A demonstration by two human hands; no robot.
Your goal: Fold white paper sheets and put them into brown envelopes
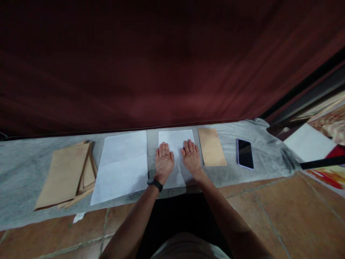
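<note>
My left hand [164,161] lies flat on a white sheet of paper [176,136], its fingers stretched forward and nothing in its grasp. A dark band is around that wrist. On the same sheet's right side rests my right hand [191,156], also flat with fingers extended. Both hands and forearms cover parts of the sheet. Just right of it is a brown paper envelope [212,147], apart from the right hand. To the left of the left hand lies a stack of larger white paper sheets [122,165], with a faint crease across the top one.
Brown envelopes [64,174] lie in an uneven pile at the far left. A phone [245,154] sits on the grey cloth [229,136] at right. A dark red curtain [172,72] hangs behind. A dark frame and papers are farther right; a white scrap [79,217] is on the tiled floor.
</note>
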